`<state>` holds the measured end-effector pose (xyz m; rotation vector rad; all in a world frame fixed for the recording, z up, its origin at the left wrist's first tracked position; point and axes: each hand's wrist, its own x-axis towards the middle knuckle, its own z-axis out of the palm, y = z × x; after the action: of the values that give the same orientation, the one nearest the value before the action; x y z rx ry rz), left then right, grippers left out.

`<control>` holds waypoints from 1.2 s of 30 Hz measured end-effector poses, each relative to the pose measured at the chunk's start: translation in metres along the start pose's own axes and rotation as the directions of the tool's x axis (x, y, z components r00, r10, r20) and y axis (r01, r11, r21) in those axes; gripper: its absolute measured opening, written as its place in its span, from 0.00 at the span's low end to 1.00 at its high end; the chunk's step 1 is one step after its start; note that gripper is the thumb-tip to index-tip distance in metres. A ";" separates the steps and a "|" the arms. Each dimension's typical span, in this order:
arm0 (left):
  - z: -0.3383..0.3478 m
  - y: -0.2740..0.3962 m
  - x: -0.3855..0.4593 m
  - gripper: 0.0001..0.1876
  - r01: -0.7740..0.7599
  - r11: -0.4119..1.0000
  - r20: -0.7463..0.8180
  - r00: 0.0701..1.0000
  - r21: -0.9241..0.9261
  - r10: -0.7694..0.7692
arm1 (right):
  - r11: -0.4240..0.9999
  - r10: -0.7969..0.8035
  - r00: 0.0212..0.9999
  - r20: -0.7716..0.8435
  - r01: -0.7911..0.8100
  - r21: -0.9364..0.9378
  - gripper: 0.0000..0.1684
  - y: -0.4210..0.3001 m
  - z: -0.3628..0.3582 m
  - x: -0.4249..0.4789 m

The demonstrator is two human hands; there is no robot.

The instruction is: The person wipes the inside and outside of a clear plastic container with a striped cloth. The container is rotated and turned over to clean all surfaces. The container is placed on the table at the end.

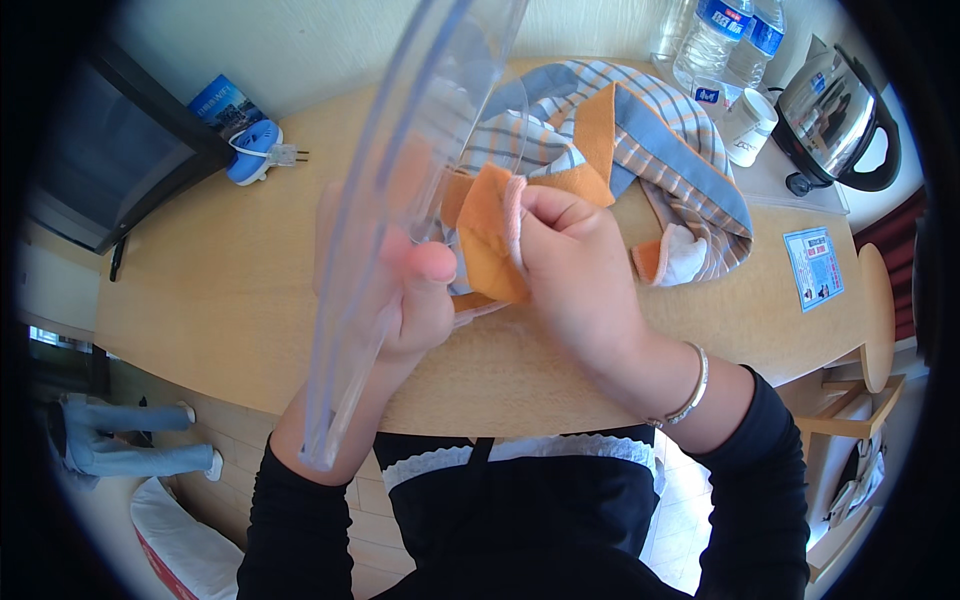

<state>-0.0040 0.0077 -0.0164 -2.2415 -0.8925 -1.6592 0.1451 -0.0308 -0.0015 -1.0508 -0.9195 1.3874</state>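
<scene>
My left hand (416, 307) grips a clear plastic container (386, 161), which stands on edge and tilts slightly across the view. Its wall covers part of the hand and blurs the fingers behind it. Between the thumb and fingers of my right hand (581, 255) is the orange border of a striped cloth (667, 135), folded up close to the container. The rest of this cloth, white with grey, orange and blue bands, lies bunched on the wooden table (225, 315). Whether the held corner touches the plastic cannot be told.
At the back right stand water bottles (709, 45), a paper cup (750, 127) and a steel electric kettle (829, 112). A leaflet (814, 268) lies at right. To the left are a blue plug-in device (255, 154) and a dark screen (112, 142). A person's legs (142, 439) show beyond.
</scene>
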 end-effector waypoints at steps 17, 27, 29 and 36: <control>-0.009 -0.021 0.020 0.20 0.466 0.465 0.089 0.772 -0.753 -0.629 | 0.832 -0.107 0.994 -0.037 0.110 0.543 0.16 -0.039 -0.053 0.049; -0.029 -0.020 0.035 0.12 0.731 0.263 0.535 0.653 -0.629 -0.536 | 0.924 -0.349 0.937 0.025 0.340 0.177 0.12 -0.042 -0.045 0.034; -0.026 -0.016 0.032 0.12 0.717 0.328 0.514 0.681 -0.616 -0.522 | 0.932 -0.339 0.938 0.066 0.325 0.160 0.10 -0.042 -0.033 0.029; -0.028 -0.016 0.034 0.14 0.669 0.331 0.351 0.672 -0.666 -0.653 | 0.944 -0.304 0.943 0.134 0.317 -0.091 0.09 -0.030 -0.024 0.026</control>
<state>-0.0288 0.0180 0.0218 -2.5236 -1.4923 -2.8584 0.1774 -0.0034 0.0173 -0.8671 -1.2070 1.1526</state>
